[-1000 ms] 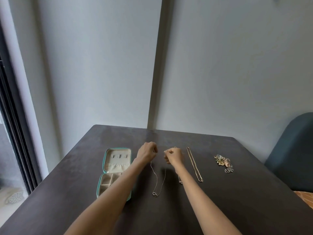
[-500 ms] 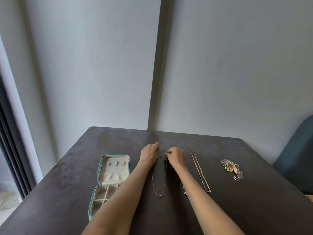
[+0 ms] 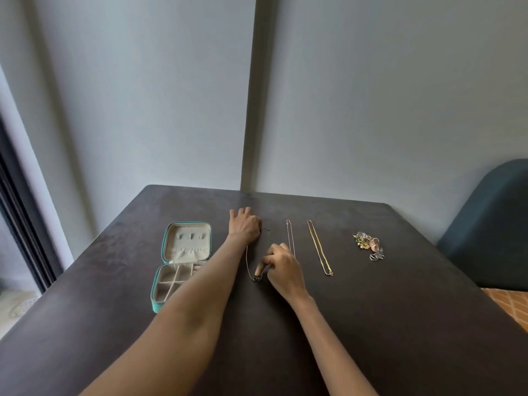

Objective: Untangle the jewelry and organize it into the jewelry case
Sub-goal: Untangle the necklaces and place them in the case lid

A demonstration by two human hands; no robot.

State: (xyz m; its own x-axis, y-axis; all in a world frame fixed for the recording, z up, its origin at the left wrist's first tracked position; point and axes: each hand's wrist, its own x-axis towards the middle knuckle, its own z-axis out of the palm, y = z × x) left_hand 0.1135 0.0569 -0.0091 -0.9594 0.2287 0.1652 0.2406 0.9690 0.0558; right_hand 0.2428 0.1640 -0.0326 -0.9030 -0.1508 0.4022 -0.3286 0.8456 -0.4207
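Observation:
An open teal jewelry case point(image 3: 160, 292) lies on the left of the dark table point(image 3: 371, 324), its beige lid flat and its compartments toward me. A thin pendant necklace point(image 3: 256, 278) lies stretched out just right of the case. My left hand point(image 3: 244, 227) sits at its far end, fingers curled down onto the chain. My right hand point(image 3: 283, 265) hovers beside the near end, index finger straight with its tip touching the chain just above the pendant. Further right lie a thin rose chain point(image 3: 290, 235) and a gold chain point(image 3: 318, 247), both straight.
A tangled cluster of small jewelry point(image 3: 368, 247) sits at the right of the table. A dark blue chair back point(image 3: 485, 224) stands past the right edge. Walls close off the far side, and a window frame runs along the left.
The pendant necklace was lowered from hanging between both hands to lying flat on the table. My right hand let go of the far end and moved down toward the pendant.

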